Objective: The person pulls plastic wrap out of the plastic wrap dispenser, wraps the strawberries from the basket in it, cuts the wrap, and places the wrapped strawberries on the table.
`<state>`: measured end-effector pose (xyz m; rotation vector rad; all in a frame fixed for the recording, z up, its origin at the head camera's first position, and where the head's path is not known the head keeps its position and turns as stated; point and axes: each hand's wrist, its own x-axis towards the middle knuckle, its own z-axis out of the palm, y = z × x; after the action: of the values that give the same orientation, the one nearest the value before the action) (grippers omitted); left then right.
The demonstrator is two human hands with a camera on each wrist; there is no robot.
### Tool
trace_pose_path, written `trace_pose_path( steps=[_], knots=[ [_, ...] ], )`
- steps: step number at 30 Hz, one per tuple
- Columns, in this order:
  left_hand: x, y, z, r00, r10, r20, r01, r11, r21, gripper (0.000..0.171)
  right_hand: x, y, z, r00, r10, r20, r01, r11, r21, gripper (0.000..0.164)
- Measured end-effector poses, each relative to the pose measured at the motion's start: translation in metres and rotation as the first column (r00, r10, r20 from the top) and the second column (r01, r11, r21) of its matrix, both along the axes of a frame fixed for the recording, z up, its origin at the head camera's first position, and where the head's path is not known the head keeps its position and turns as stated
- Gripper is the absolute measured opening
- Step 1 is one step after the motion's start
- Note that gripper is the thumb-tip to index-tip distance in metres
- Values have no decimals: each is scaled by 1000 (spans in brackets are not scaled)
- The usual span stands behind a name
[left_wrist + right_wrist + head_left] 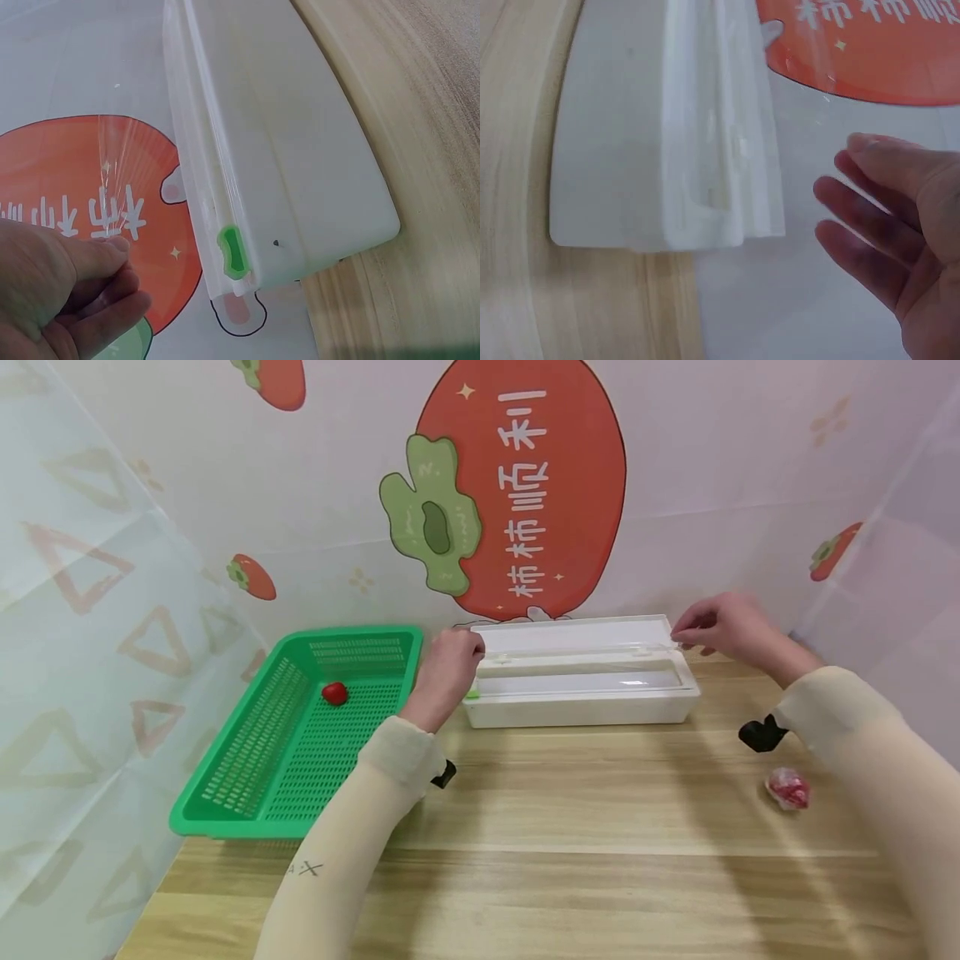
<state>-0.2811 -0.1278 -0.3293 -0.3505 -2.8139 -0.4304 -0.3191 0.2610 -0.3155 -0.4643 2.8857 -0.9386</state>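
Observation:
A long white cling film dispenser (581,708) stands against the back wall with its lid (577,632) raised. Clear cling film (112,161) stretches above it between both hands. At the dispenser's left end, my left hand (447,667) pinches one corner of the film between thumb and forefinger. Beyond the right end, my right hand (726,625) pinches the other side, its remaining fingers loosely bent in the right wrist view. A green slide cutter (234,252) sits on the dispenser's left end, close to my left hand.
A green plastic basket (300,639) stands on the left, holding a small red fruit (335,693). On the wooden table (570,843) at right lies a film-wrapped red item (788,788). A printed wall sheet (330,485) rises behind the dispenser.

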Motion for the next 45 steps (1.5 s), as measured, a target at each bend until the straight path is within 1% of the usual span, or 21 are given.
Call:
trace_pose_path(
  steps=[3,7,11,14,16,18,21,23,27,30,33,35,38,41,43,45],
  knots=[
    [0,-2,-1,1000,10,-4,-10,1000,-2,26,0,2,-3,1000,9,-10,-9,1000,-5,17],
    [-1,-4,0,1000,20,0,-20,1000,-13,23,0,1,-15,998,59,-11,-59,998,-27,18],
    [-1,-2,1,1000,15,6,-15,999,-28,22,3,-3,-25,991,127,-27,-128,992,-21,33],
    [-1,0,1,1000,15,8,-15,1000,-26,23,5,-8,-30,977,213,-19,-212,977,27,44],
    [-1,0,1,1000,14,4,-14,1000,-22,22,6,-10,-33,961,275,-15,-273,960,62,41],
    [-1,0,1,1000,14,4,-14,1000,-16,22,6,-12,-36,947,321,-9,-318,941,111,33],
    [-1,0,1,1000,12,5,-12,1000,-10,21,8,-14,-39,937,348,-2,-344,927,152,18],
    [-1,0,1,1000,10,7,-10,1000,-5,21,10,-14,-39,941,339,8,-335,928,164,14],
    [-1,0,1,1000,7,5,-7,1000,-4,21,13,-15,-39,947,320,14,-317,932,173,15],
    [0,0,1,1000,7,1,-7,1000,-7,21,15,-14,-39,945,328,-2,-322,929,181,14],
    [1,0,0,1000,3,-6,-3,1000,-3,21,16,-14,-38,942,333,-25,-324,929,180,7],
    [1,0,0,1000,0,-9,0,1000,3,21,16,-13,-35,946,321,-36,-310,934,176,4],
    [2,0,0,1000,-5,-9,5,1000,17,20,17,-9,-29,963,265,-54,-253,952,171,5],
    [2,-1,0,1000,-4,-8,4,1000,20,20,18,-4,-22,982,168,-90,-155,979,136,7],
    [1,-1,1,1000,-2,-5,2,1000,18,20,18,-1,-19,986,107,-129,-94,990,104,7],
    [1,-1,1,1000,3,-1,-3,1000,16,20,18,1,-17,986,62,-157,-53,996,66,6]
  ],
)
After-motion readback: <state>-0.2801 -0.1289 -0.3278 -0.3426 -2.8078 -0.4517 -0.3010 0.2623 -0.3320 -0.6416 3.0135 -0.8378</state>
